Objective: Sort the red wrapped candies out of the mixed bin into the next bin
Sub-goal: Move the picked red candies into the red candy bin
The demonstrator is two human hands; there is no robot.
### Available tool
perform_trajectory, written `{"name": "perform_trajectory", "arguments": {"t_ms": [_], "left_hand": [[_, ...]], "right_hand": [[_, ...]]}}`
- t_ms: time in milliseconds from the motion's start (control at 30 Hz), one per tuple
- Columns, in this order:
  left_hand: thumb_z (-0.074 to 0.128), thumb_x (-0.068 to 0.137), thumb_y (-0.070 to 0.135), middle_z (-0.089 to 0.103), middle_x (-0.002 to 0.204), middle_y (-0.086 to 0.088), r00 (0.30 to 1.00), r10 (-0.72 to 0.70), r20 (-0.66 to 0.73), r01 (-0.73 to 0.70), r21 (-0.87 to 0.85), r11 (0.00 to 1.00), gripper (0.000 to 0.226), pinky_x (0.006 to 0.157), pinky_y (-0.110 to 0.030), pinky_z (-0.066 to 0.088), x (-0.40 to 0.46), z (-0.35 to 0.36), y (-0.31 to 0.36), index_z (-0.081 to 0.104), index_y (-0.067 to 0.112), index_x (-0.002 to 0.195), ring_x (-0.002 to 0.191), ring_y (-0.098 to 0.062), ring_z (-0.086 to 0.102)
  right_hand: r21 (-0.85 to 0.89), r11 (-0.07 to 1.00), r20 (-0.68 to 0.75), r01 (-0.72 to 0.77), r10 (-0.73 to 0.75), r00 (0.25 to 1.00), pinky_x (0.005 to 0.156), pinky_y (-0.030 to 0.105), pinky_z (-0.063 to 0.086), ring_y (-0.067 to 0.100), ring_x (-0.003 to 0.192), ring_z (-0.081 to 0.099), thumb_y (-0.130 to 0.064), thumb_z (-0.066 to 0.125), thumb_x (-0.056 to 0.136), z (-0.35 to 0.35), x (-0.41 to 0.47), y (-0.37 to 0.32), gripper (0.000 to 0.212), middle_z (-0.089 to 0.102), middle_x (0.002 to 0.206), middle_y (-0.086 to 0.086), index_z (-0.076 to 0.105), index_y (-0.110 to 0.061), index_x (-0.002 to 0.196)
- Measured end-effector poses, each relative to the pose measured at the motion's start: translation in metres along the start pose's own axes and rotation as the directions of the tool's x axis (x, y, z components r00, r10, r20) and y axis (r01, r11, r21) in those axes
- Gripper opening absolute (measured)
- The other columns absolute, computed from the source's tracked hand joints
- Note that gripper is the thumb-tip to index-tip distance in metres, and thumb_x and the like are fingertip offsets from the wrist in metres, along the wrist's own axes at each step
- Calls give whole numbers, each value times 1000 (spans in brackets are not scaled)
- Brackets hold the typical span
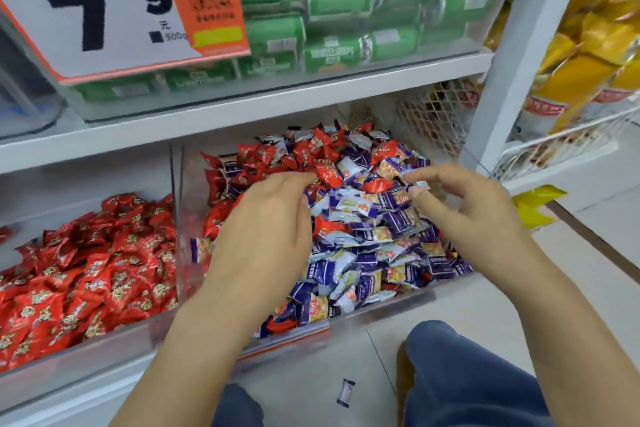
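Note:
A clear mixed bin (388, 305) holds red wrapped candies (311, 149) heaped at its back and left, and purple-and-white candies (367, 253) across its front and right. To its left stands a bin (104, 350) filled with red candies (86, 274) only. My left hand (263, 222) hovers over the left half of the mixed bin, its fingertips at a red candy (329, 174); whether they pinch it is unclear. My right hand (464, 204) is over the right half, fingers loosely curled above the pile and holding nothing.
A clear wall (176, 218) divides the two bins. A white shelf (242, 114) with green packs and a price sign (104, 10) hangs low above them. One candy (345, 392) lies on the floor by my knees (467, 374). A wire basket (554, 146) of yellow bags stands right.

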State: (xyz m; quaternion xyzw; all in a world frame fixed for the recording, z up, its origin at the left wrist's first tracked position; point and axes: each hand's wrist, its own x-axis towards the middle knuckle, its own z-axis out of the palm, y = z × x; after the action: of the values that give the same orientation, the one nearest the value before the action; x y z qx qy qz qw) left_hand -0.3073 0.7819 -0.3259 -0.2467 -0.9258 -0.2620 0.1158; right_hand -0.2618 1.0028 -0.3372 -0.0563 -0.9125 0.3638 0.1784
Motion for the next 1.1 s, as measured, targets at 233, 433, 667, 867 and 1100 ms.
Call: {"name": "perform_trajectory", "arguments": {"t_ms": [233, 433, 667, 867, 1100], "left_hand": [[31, 102, 33, 42, 142, -5, 985, -63, 161, 73, -54, 996, 44, 98, -28, 33, 48, 35, 10, 32, 28, 145, 127, -22, 41], [48, 96, 36, 50, 133, -1, 955, -99, 280, 113, -35, 993, 43, 85, -23, 34, 49, 32, 2, 41, 25, 136, 118, -18, 49], [54, 87, 10, 61, 84, 7, 987, -158, -7, 156, -104, 982, 21, 63, -23, 35, 34, -18, -8, 61, 29, 91, 68, -2, 51], [46, 86, 7, 49, 97, -1, 948, -318, -19, 318, 113, 941, 21, 69, -25, 29, 13, -31, -24, 60, 19, 97, 81, -19, 48], [36, 99, 40, 45, 124, -10, 938, -346, 36, 292, 458, 840, 45, 72, -31, 44, -1, -13, -22, 37, 13, 135, 99, -29, 60]], "right_hand": [[-60, 992, 205, 109, -95, 974, 92, -1, 26, -2, 119, 44, -16, 50, 95, 24, 21, -4, 37, 54, 131, -15, 56, -30, 129], [-254, 951, 293, 179, -101, 951, 87, 23, 32, 13, 113, 43, -21, 46, 94, 32, 20, -4, 45, 51, 122, -6, 46, -31, 137], [-134, 986, 100, 95, -82, 992, 75, 24, 39, 10, 92, 54, -18, 57, 90, 22, 14, -5, 31, 53, 108, -11, 63, -34, 116], [15, 995, -58, 96, -95, 994, 60, 22, 35, 15, 68, 46, 4, 52, 77, 18, 7, -30, 26, 44, 92, -16, 59, -21, 82], [-23, 981, 196, 191, -183, 963, 59, 31, 46, 8, 59, 54, -40, 45, 85, 42, -4, -69, 16, 47, 99, -18, 60, -37, 91]]}}
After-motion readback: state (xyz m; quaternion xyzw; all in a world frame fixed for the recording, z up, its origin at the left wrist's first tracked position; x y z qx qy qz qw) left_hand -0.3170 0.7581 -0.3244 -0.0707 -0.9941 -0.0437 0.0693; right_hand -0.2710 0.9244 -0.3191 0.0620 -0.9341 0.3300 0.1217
